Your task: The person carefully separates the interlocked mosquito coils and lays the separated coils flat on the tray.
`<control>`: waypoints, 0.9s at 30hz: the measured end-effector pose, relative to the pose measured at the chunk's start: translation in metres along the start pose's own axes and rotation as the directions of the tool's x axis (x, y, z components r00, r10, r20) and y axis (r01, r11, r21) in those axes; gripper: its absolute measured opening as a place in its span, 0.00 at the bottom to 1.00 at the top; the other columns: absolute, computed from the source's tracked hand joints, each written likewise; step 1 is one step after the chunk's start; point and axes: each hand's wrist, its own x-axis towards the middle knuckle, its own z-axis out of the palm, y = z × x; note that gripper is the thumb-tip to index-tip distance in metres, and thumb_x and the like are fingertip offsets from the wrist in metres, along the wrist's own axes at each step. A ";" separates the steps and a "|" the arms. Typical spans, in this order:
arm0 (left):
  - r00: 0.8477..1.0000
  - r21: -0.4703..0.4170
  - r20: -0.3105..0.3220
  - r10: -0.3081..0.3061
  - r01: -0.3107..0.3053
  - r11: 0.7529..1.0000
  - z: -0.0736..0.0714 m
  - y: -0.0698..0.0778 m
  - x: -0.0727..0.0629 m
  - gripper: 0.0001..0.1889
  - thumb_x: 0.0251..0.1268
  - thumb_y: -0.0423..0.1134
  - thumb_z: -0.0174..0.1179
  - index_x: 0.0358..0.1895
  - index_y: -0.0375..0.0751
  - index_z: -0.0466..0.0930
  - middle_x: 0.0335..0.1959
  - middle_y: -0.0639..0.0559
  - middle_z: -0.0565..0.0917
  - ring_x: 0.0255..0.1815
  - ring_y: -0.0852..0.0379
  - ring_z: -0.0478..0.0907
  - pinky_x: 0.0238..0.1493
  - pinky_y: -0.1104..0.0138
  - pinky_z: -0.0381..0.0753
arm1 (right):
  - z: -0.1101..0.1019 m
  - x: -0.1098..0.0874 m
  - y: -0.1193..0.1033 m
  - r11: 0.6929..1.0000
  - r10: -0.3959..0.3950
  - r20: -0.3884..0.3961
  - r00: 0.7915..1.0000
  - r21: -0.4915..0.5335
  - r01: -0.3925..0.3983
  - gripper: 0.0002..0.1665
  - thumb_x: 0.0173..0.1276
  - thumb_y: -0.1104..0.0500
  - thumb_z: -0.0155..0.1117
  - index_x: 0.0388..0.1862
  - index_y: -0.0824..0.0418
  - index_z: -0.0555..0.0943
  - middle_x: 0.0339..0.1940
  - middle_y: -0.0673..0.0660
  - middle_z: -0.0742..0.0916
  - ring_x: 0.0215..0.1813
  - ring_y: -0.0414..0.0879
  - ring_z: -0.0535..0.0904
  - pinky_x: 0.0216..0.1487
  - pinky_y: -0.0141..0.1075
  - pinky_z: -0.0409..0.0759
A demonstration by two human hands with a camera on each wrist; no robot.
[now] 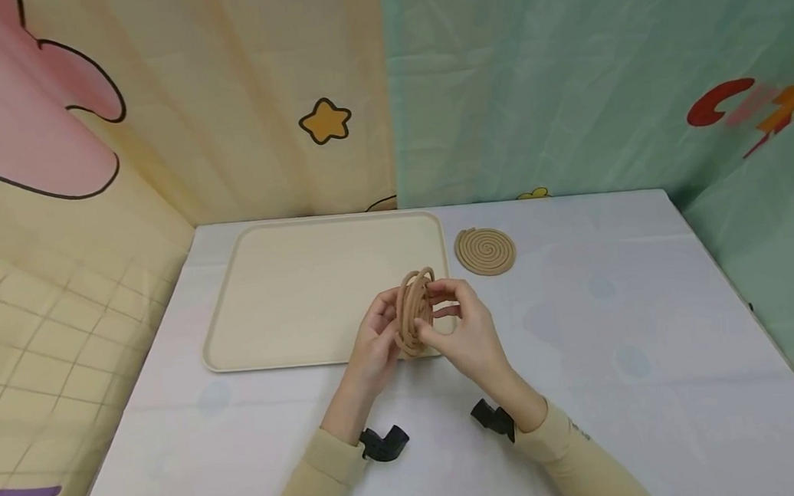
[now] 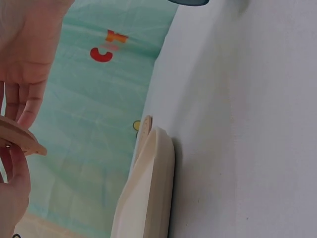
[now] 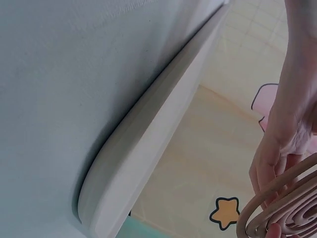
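Note:
Both hands hold a brown mosquito coil (image 1: 412, 316) raised over the tray's right front corner, tilted nearly on edge. My left hand (image 1: 376, 342) grips its left side between thumb and fingers. On the other side my right hand (image 1: 472, 335) pinches it, thumb low in front and fingers at the upper edge. In the right wrist view the rings of the coil (image 3: 292, 208) stand apart from one another at the near edge. A second mosquito coil (image 1: 485, 251), a flat round spiral, lies on the table right of the tray.
A cream rectangular tray (image 1: 317, 292) with a raised rim lies at the back left of the white-covered table (image 1: 623, 416). Patterned cloth curtains (image 1: 530, 77) stand along the back and sides. A black wrist-worn device (image 1: 386, 443) sits at each cuff.

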 end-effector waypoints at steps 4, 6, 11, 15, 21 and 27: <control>1.000 0.025 0.017 -0.011 0.010 1.000 -0.006 -0.001 0.000 0.15 0.72 0.29 0.50 0.56 0.50 0.71 0.53 0.60 0.77 0.55 0.65 0.76 0.52 0.74 0.79 | 0.000 0.001 -0.001 0.996 -0.066 0.016 0.998 -0.056 0.067 0.28 0.54 0.66 0.73 0.55 0.63 0.76 0.50 0.56 0.81 0.52 0.47 0.79 0.49 0.38 0.83; 0.999 0.042 0.034 -0.027 0.026 0.999 -0.010 -0.001 0.000 0.14 0.72 0.31 0.52 0.56 0.48 0.71 0.52 0.60 0.77 0.54 0.65 0.75 0.50 0.74 0.79 | 0.000 0.001 -0.001 0.990 -0.110 0.029 0.994 -0.085 0.112 0.27 0.53 0.66 0.74 0.53 0.63 0.77 0.49 0.56 0.81 0.51 0.46 0.79 0.48 0.37 0.84; 0.995 0.113 0.080 -0.055 0.046 0.993 -0.020 0.000 0.001 0.19 0.71 0.31 0.52 0.63 0.29 0.67 0.50 0.61 0.78 0.51 0.66 0.75 0.48 0.74 0.79 | -0.001 0.002 -0.002 0.965 -0.205 0.067 0.976 -0.152 0.213 0.27 0.51 0.65 0.73 0.51 0.64 0.77 0.47 0.56 0.81 0.50 0.46 0.79 0.47 0.35 0.84; 0.991 0.152 0.111 -0.071 0.054 0.987 -0.027 0.000 0.002 0.24 0.71 0.30 0.49 0.66 0.21 0.61 0.48 0.61 0.80 0.48 0.65 0.77 0.46 0.74 0.80 | -0.001 0.002 -0.003 0.957 -0.224 0.109 0.968 -0.163 0.240 0.26 0.52 0.65 0.72 0.52 0.65 0.76 0.47 0.57 0.81 0.49 0.45 0.79 0.47 0.34 0.84; 0.986 0.128 0.122 -0.109 0.094 0.987 -0.030 -0.002 0.003 0.29 0.72 0.37 0.50 0.69 0.21 0.59 0.49 0.60 0.79 0.48 0.65 0.76 0.47 0.74 0.79 | -0.001 0.002 -0.002 0.945 -0.258 0.133 0.957 -0.173 0.279 0.27 0.51 0.67 0.72 0.52 0.65 0.77 0.49 0.57 0.80 0.48 0.45 0.80 0.47 0.33 0.84; 0.975 0.076 0.194 -0.109 0.096 0.993 -0.034 -0.006 0.004 0.35 0.74 0.50 0.53 0.72 0.25 0.58 0.52 0.59 0.78 0.49 0.67 0.77 0.50 0.74 0.79 | -0.003 0.002 -0.002 0.913 -0.315 0.154 0.936 -0.222 0.344 0.29 0.50 0.65 0.75 0.53 0.65 0.77 0.51 0.57 0.80 0.50 0.47 0.80 0.48 0.36 0.84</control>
